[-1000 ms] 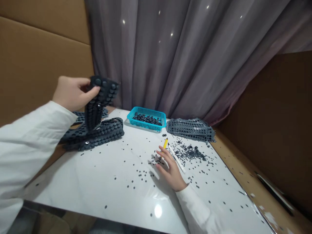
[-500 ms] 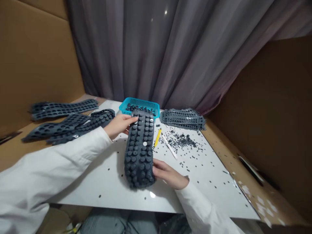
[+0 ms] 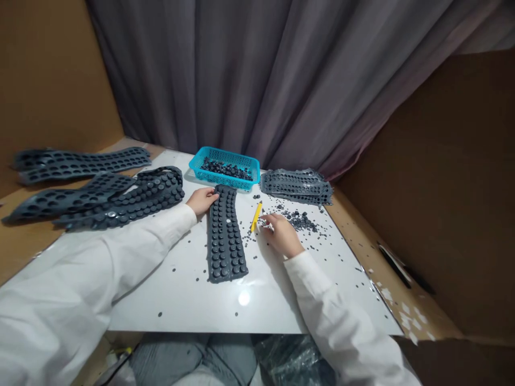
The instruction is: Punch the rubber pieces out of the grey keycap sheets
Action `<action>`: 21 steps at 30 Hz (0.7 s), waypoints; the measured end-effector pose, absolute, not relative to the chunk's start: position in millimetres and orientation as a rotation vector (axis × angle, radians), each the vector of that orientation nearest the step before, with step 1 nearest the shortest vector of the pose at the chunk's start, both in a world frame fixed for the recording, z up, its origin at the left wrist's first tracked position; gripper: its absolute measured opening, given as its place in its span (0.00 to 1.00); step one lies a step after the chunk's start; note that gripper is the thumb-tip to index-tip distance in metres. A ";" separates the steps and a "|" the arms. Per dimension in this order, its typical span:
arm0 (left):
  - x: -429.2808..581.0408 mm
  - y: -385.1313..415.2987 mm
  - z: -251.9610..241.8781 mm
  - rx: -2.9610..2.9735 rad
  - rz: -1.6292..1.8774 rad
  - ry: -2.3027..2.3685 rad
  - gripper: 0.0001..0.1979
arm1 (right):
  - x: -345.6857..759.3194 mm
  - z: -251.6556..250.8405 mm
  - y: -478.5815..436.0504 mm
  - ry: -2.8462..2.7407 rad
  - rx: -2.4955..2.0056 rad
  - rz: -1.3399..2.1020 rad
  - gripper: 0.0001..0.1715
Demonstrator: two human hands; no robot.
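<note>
A dark grey strip of moulded rubber with rows of round studs (image 3: 227, 236) lies lengthwise on the white table, one pale dot on its middle. My left hand (image 3: 203, 201) pinches its far left corner. My right hand (image 3: 281, 233) is over the table to the right of the strip, thumb and forefinger apart, just beside a yellow pen-like tool (image 3: 256, 217). The white pen-like tool seen earlier is mostly hidden under this hand. A heap of small black discs (image 3: 303, 221) lies beyond my right hand.
A blue basket (image 3: 193, 163) with black pieces stands at the back. Perforated grey sheets (image 3: 295, 186) lie right of it. More studded and perforated strips (image 3: 120, 198) are piled at left. Loose discs dot the white tabletop (image 3: 181, 305); cardboard walls (image 3: 442, 187) flank it.
The studded strip, earlier held up and tilted between both hands, now lies flat on the table. My right hand has let go of it and moved forward to the pen-like tools.
</note>
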State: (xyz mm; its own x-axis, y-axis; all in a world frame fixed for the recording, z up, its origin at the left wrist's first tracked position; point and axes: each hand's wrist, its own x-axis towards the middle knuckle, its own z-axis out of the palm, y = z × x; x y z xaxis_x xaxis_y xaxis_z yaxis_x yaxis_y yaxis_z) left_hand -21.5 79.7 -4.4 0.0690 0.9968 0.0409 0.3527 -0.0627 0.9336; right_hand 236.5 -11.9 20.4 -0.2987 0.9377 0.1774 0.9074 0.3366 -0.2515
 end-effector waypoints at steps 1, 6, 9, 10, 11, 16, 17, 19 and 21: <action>-21.8 77.8 -1.9 1.582 1.032 1.423 0.15 | 234.3 17.8 1.6 -2.395 -1.647 -0.036 0.21; -20.0 22.5 16.7 2.063 0.954 1.383 0.28 | 219.8 12.5 50.1 -2.693 -1.462 -0.197 0.13; -20.5 -35.6 17.0 2.530 0.631 1.007 0.22 | 229.8 19.7 58.0 -2.721 -1.422 -0.187 0.16; -21.4 -52.9 13.7 2.598 0.588 0.896 0.22 | 237.1 22.8 56.9 -2.708 -1.427 -0.198 0.18; -22.5 -67.3 9.1 2.665 0.561 0.783 0.21 | 245.5 25.5 54.0 -2.704 -1.431 -0.216 0.20; -24.2 -91.9 -12.6 2.961 0.699 0.574 0.07 | 279.8 24.3 28.4 -2.950 -1.236 -0.255 0.13; -23.6 -90.3 -13.7 2.982 0.737 0.563 0.09 | 282.5 21.1 24.1 -2.980 -1.191 -0.248 0.13; -22.4 -86.0 -12.2 2.990 0.768 0.523 0.11 | 285.0 14.0 18.4 -2.999 -1.130 -0.229 0.12; -22.9 -82.4 -7.7 2.983 0.769 0.486 0.12 | 286.1 7.9 16.4 -2.995 -1.090 -0.179 0.11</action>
